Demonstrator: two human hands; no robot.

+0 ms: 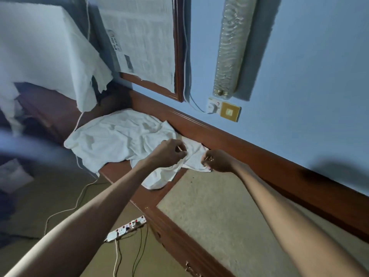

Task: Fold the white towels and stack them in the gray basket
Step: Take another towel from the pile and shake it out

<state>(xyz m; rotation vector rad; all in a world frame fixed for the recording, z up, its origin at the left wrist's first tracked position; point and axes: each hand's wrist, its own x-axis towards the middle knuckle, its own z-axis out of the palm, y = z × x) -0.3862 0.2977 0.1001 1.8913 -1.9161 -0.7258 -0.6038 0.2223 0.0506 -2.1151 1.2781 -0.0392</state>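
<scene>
The towel [123,140] lies crumpled at the far end of the table [151,198], bunched against the wooden rail [229,142] that runs along the wall. Whether the heap is one piece or several cannot be told. Its long axis follows that rail, from a rounded end at the left to a narrower end at the right where both arms reach it. One flap spills over the near wooden edge of the table and hangs just below it.

The left grip [169,152] sits on the heap's right part with fingers curled, pinching a fold of the cloth from above. The right grip [217,160] is just beside it, close to the rail, with fingers curled round the towel's right-hand edge. Both are clenched on the cloth, and a short stretch of towel lies between them.

The table has a dark wood frame around a pale speckled top [209,216]. Behind the rail is a blue wall [299,76] with a socket [214,105], a plug and white cable in it, and a yellow plate [229,111] touching its right side. A wood frame [178,56] covered with newspaper hangs above the towel. A white cloth [40,47] drapes over something at the upper left. A power strip [125,228] lies on the floor beside the table.
</scene>
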